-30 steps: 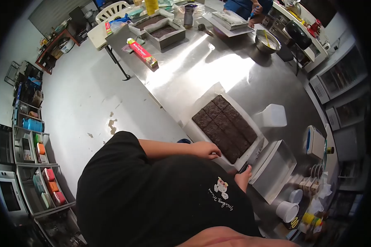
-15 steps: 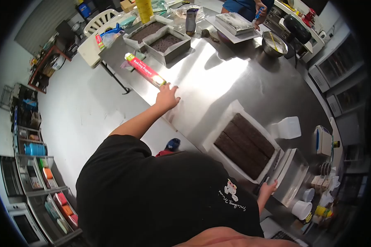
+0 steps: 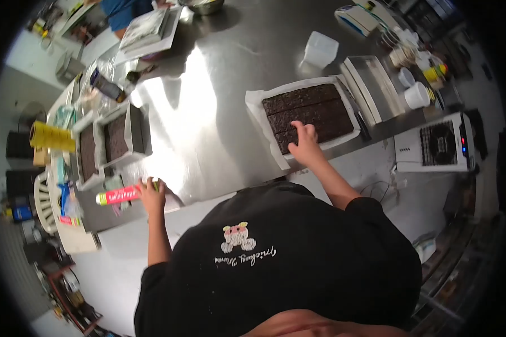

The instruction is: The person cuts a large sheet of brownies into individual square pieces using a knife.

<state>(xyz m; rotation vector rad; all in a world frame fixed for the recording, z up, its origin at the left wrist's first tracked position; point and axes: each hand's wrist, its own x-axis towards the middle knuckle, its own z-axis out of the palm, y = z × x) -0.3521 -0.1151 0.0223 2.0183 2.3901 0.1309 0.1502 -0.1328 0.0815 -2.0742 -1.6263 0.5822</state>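
Note:
The red and yellow-green baking paper box [image 3: 121, 195] lies at the table's left front edge, and my left hand [image 3: 152, 195] has its fingers over the right end. My right hand [image 3: 306, 145] is over the front part of a dark cake slab [image 3: 315, 112], index finger stretched out and nothing held. Long cuts run across the slab, which sits on white paper [image 3: 257, 112]. Whether the fingertips touch the cake I cannot tell. Along the slab's right side lies a dark-handled knife [image 3: 361, 124].
Two paper-lined tins of dark cake [image 3: 116, 137] stand at left. An empty metal tin [image 3: 376, 90] and white tubs [image 3: 416, 95] are at right, a clear container [image 3: 320, 49] behind the slab. A person [image 3: 118, 14] stands behind a wrapped block [image 3: 144, 29].
The view has swung to the right. My right hand has left the knife beside the slab and come over the cake. My left hand has closed over the baking paper box's end.

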